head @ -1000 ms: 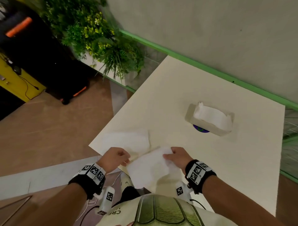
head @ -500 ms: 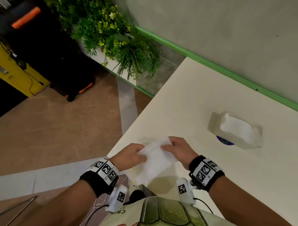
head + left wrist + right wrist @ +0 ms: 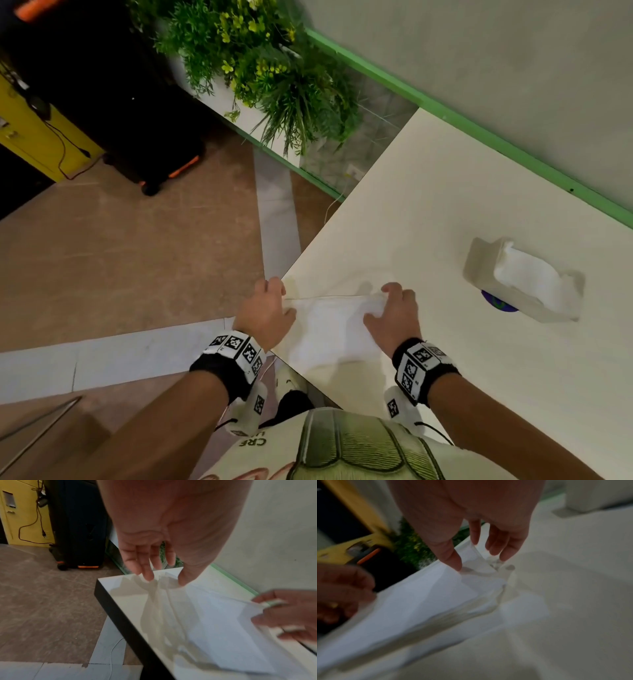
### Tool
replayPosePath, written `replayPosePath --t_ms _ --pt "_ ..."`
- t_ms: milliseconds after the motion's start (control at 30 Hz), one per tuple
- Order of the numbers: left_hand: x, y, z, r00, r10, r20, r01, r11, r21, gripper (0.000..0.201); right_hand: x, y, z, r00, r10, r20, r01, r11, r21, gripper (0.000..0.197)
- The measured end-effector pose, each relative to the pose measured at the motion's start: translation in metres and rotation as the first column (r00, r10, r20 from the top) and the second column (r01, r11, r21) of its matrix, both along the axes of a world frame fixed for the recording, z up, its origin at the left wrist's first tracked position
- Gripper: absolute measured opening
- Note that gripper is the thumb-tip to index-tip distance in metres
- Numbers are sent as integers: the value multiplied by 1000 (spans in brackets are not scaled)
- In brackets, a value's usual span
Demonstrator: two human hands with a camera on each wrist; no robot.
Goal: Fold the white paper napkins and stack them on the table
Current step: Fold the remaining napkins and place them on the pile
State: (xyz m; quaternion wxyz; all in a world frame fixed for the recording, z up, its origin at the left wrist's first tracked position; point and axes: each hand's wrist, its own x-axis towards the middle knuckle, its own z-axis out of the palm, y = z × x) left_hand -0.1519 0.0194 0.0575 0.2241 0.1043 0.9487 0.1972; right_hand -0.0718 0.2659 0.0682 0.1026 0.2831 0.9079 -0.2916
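A white paper napkin (image 3: 329,325) lies spread at the near left corner of the cream table (image 3: 445,205), stretched between both hands. My left hand (image 3: 284,298) pinches its far left corner right at the table's corner; thumb and fingers of this left hand (image 3: 164,580) meet on the paper in the left wrist view. My right hand (image 3: 378,303) pinches the far right corner, and thumb and fingertips of the right hand (image 3: 479,563) close on the napkin (image 3: 428,595). Both wrist views are blurred. Whatever lies under the napkin is hidden.
A pale napkin box (image 3: 520,281) with white napkins sticking out stands at the right, on something blue. A green-trimmed wall (image 3: 513,85) runs behind the table. Off the table's left edge are a planter with plants (image 3: 267,68), a black case (image 3: 113,96) and a yellow cabinet (image 3: 30,137).
The napkin was held up in front of my chest; both hands have moved apart and carried it forward and down onto the table's corner. The head view has swung left.
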Motion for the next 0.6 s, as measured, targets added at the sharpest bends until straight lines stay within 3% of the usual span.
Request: replayPosePath --t_ms 100,200,300,433,467,600 --pt "10 -1 -10 968 -137 -209 156 985 73 53 -3 -1 0 939 341 -34 -324 916 235 72" --pt "14 1 -16 908 -320 -271 323 946 -35 58 -12 -3 -2 833 547 79 -547 796 257 56" --pt "11 2 -18 864 -402 -303 389 915 -106 45 -17 -6 -4 811 551 197 -584 787 202 44" --pt "10 0 -21 821 -455 -345 425 891 -163 9 -16 -1 -8 844 494 208 -533 816 222 36" --pt "10 -1 -20 827 -451 -335 420 893 -164 8 -16 0 -10 842 498 209 -537 813 225 36" --pt "13 1 -16 887 -404 -222 385 915 -123 40 -14 5 -10 841 502 204 -537 820 196 42"
